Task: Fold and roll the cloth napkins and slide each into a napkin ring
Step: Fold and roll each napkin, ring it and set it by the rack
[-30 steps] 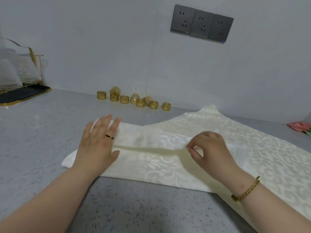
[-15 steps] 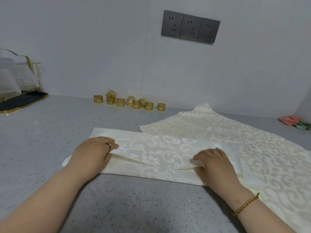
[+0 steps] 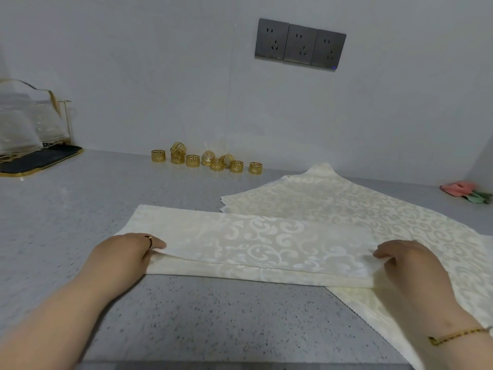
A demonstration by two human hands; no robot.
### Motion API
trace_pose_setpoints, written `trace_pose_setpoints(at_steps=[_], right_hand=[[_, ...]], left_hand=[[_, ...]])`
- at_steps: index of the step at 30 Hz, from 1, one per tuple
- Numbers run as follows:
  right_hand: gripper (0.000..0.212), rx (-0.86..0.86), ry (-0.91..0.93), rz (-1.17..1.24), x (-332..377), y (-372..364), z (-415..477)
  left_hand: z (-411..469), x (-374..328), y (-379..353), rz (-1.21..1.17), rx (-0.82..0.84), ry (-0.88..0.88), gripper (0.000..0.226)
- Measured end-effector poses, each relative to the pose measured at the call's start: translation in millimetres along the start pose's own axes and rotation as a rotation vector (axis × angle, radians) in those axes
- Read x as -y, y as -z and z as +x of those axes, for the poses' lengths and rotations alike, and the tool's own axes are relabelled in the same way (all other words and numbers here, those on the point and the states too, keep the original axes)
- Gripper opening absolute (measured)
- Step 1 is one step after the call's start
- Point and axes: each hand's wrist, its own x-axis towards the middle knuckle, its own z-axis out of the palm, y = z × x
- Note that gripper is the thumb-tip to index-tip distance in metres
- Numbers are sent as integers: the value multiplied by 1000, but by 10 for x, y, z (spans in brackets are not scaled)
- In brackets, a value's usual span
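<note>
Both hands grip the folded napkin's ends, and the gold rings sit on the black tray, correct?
No: the head view shows the gold rings on the counter by the wall, not on the black tray. The left hand and right hand do grip the folded napkin at its ends.

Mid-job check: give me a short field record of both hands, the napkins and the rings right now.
left hand: grips left end of the folded napkin
right hand: grips its right end
folded napkin: long band on the counter, unrolled
spare napkins: flat, behind and right, partly under the band
napkin rings: gold cluster by the wall, all empty
other: glass rack far left
</note>
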Motion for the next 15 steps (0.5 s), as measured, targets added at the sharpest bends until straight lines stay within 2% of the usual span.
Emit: trace_pose_setpoints(at_steps=[4,7,10,15], right_hand=[[30,218,-58,31,42,74,-68],[35,269,-47,66,212,128,-35],[24,298,106,203,650,182,-21],[31,545,398,278,1538,-15,161]], left_hand=[[-29,35,-21,-49,-50,56,34],[-49,34,-7,-68,-59,85,34],[-50,14,33,-100,-59,129,34],[-77,-8,103,-124,-11,149,31]])
